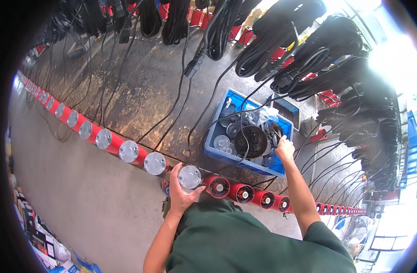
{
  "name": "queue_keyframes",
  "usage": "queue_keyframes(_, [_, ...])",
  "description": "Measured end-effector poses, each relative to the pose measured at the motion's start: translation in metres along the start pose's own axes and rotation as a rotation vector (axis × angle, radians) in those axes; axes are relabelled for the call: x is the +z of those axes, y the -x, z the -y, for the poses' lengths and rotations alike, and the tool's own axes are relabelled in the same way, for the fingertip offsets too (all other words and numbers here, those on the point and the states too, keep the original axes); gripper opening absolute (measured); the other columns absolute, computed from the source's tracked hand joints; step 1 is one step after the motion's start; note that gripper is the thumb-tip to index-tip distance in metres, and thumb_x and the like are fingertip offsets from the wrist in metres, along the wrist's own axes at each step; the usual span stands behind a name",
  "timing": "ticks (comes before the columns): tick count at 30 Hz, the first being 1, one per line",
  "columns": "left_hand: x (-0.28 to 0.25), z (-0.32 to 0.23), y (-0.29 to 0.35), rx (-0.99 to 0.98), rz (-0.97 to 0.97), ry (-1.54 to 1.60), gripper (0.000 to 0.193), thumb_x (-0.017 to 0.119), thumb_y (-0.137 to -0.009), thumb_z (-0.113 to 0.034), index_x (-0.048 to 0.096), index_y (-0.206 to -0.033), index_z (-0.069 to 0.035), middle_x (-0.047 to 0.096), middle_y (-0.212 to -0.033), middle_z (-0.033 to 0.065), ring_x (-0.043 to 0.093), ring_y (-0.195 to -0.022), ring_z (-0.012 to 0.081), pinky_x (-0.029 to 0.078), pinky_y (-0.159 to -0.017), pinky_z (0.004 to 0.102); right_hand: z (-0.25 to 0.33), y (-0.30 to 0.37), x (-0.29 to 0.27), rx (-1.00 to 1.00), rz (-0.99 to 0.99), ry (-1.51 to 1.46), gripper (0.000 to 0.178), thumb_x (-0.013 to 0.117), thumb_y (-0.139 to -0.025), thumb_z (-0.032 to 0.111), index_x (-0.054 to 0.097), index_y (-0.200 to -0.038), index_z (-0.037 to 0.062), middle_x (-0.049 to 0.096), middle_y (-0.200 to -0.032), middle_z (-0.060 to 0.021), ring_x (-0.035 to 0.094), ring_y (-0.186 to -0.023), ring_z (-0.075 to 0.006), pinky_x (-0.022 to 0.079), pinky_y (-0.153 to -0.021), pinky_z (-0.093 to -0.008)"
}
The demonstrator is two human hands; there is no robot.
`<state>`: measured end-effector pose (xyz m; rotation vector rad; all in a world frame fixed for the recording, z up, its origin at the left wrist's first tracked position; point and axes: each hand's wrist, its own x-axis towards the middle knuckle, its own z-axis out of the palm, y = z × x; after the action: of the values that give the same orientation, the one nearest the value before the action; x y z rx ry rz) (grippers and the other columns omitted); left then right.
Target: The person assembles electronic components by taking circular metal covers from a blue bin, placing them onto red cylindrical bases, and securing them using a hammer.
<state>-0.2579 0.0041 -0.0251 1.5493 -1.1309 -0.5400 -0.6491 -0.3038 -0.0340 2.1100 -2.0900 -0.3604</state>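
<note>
On the left, a row of red cans (113, 145) with clear lids (103, 138) runs along the front edge of the brown, worn desk (144, 86). The gray floor (103, 195) is below. At the near end of these lids is the left hand (182, 196). Its fingers curl around one clear lid (189, 177), with the thumb on the right side, and hold it. The lid sits in line with the row.

Just right of it, open red cans (216, 187) carry on along the edge, with dark insides showing. Behind them, a blue box (224, 156) stands on the desk. It holds loose clear discs (221, 143), a round black bowl (253, 141) and a crumpled plastic bag (263, 115). The right hand (285, 149) reaches to the box's right side. Its fingertips are hard to see, so nobody can tell if they grip anything. Bundles of black cords (308, 43) hang above.
</note>
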Motion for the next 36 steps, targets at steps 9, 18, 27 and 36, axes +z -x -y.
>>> queue_keyframes(9, [0.013,0.016,-0.001,0.044,-0.041,0.085,0.104,0.102,-0.070,-0.034,0.045,-0.150,0.001,0.057,-0.144,0.0186,0.061,-0.129,0.0321,0.049,-0.111,0.0427,-0.020,0.028,-0.031,0.299,-0.121,-0.555,0.043,0.076,-0.079,0.033,0.071,-0.111,0.0036,0.076,-0.105,-0.0274,0.072,-0.105,-0.0475,0.055,-0.093,-0.0549])
queue_keyframes(18, [0.009,0.012,-0.002,0.024,-0.030,0.087,0.096,0.102,-0.070,-0.027,0.050,-0.147,0.000,0.061,-0.140,0.0191,0.064,-0.126,0.0342,0.052,-0.108,0.0430,0.053,0.190,-0.146,0.004,0.211,-1.583,0.012,0.068,-0.101,0.014,0.063,-0.095,0.0059,0.053,-0.072,0.0043,0.048,-0.062,-0.0042,0.038,-0.055,-0.0250])
queue_keyframes(27, [0.012,0.022,0.003,-0.016,-0.052,0.133,0.096,0.101,-0.070,-0.024,0.049,-0.148,0.000,0.060,-0.144,0.0210,0.064,-0.129,0.0358,0.052,-0.109,0.0439,0.157,0.236,-0.159,-0.665,0.335,-0.938,0.026,0.077,-0.098,0.028,0.070,-0.106,0.0043,0.070,-0.081,-0.0202,0.069,-0.074,-0.0425,0.053,-0.066,-0.0486])
queue_keyframes(36, [0.012,0.024,0.005,0.013,-0.080,0.096,0.094,0.098,-0.068,-0.014,0.051,-0.148,-0.001,0.062,-0.145,0.0196,0.066,-0.130,0.0334,0.053,-0.109,0.0417,0.167,0.242,-0.137,-0.723,0.281,-0.816,0.026,0.073,-0.101,0.032,0.068,-0.106,0.0063,0.072,-0.083,-0.0194,0.071,-0.077,-0.0431,0.055,-0.067,-0.0519])
